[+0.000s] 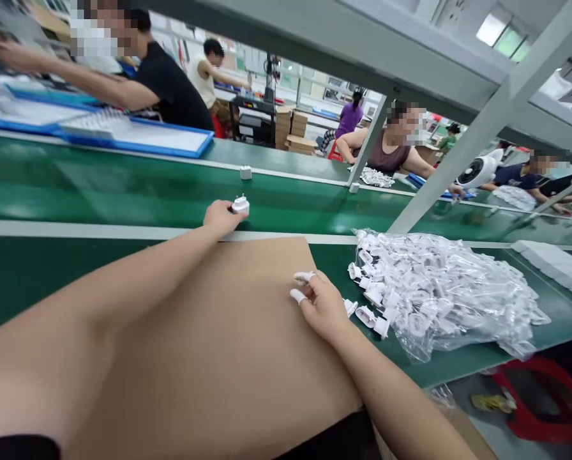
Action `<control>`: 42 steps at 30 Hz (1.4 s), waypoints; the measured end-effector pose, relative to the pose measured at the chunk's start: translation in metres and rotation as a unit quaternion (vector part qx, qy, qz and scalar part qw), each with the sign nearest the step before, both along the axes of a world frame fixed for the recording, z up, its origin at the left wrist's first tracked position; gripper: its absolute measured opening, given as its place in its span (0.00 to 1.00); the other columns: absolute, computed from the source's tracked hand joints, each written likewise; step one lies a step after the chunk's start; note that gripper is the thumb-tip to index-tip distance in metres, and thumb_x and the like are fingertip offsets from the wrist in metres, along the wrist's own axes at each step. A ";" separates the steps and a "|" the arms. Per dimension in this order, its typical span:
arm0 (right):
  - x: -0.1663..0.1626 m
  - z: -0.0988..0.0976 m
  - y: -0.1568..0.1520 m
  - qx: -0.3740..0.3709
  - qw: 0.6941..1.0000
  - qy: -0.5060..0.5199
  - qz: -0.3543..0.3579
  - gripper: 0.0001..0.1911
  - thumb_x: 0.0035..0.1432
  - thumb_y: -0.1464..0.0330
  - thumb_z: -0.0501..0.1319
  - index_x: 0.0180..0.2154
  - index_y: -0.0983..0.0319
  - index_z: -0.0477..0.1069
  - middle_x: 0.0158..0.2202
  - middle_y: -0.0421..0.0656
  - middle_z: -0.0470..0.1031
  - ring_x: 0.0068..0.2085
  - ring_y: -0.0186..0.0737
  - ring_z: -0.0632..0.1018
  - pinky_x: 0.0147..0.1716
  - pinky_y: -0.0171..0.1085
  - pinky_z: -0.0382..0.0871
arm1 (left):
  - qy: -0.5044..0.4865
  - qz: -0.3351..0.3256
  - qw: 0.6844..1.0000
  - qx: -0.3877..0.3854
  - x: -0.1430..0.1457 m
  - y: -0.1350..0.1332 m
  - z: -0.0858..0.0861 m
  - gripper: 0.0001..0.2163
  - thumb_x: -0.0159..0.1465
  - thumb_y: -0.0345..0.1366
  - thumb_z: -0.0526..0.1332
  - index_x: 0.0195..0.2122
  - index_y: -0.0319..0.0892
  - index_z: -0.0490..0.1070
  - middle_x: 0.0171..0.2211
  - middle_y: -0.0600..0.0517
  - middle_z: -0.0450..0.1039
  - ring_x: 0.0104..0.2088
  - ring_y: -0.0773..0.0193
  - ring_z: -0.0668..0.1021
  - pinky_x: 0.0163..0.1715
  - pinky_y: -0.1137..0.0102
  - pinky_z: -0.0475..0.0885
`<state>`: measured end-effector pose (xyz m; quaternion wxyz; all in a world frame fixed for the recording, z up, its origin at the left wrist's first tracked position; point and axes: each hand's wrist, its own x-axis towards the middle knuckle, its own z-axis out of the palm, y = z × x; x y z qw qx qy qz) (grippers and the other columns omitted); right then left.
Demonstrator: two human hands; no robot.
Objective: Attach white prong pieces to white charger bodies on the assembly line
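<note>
My left hand (223, 218) reaches over the green conveyor belt with its fingers closed on a white plug adapter (240, 205), whose two pins point up. Over the brown cardboard sheet (238, 332), my right hand (325, 305) is open; thumb and forefinger are apart and wear white finger cots. Just right of it lie loose white plug housings (365, 315), spilling from a clear plastic bag (449, 294) full of similar parts. Another white plug adapter (246, 172) stands on the belt beyond my left hand.
The green conveyor belt (147, 198) runs across in front, with a further small white piece (354, 188) on it. Blue-rimmed trays (171, 137) sit at the far left. A slanted metal post (463, 140) rises at right. Several people work across the belt. A red stool (544, 396) stands lower right.
</note>
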<state>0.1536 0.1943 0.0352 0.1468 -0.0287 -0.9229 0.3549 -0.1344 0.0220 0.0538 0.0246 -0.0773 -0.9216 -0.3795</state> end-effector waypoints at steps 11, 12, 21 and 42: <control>0.002 0.000 0.005 0.029 0.999 -0.013 0.017 0.14 0.65 0.70 0.58 0.52 0.61 0.73 0.43 0.46 0.76 0.36 0.41 0.77 0.40 0.41 0.71 | 0.143 0.045 0.988 0.039 0.052 0.025 0.011 0.24 0.66 0.36 0.64 0.61 0.35 0.64 0.67 0.31 0.50 0.69 0.37 0.57 0.67 0.45 0.53; 0.001 -0.002 0.004 0.030 0.999 -0.013 0.026 0.14 0.66 0.70 0.57 0.51 0.61 0.73 0.42 0.46 0.75 0.36 0.41 0.77 0.39 0.41 0.71 | 0.161 -0.009 0.986 0.044 0.065 0.032 0.009 0.21 0.67 0.36 0.64 0.60 0.39 0.67 0.65 0.35 0.55 0.68 0.42 0.60 0.67 0.49 0.55; -0.008 -0.015 0.003 -0.005 0.998 0.033 0.049 0.09 0.60 0.70 0.58 0.27 0.60 0.69 0.26 0.40 0.70 0.28 0.38 0.71 0.27 0.36 0.63 | 0.104 -0.497 0.859 0.067 0.142 0.070 -0.025 0.11 0.73 0.40 0.58 0.43 0.44 0.79 0.51 0.46 0.76 0.54 0.57 0.76 0.59 0.60 0.70; -0.005 -0.018 0.008 -0.024 0.997 -0.018 0.074 0.10 0.61 0.68 0.61 0.41 0.58 0.80 0.23 0.37 0.73 0.23 0.35 0.76 0.25 0.31 0.72 | 0.083 -0.533 0.840 0.061 0.120 0.072 -0.045 0.06 0.67 0.36 0.63 0.41 0.44 0.79 0.51 0.50 0.77 0.54 0.56 0.76 0.61 0.61 0.68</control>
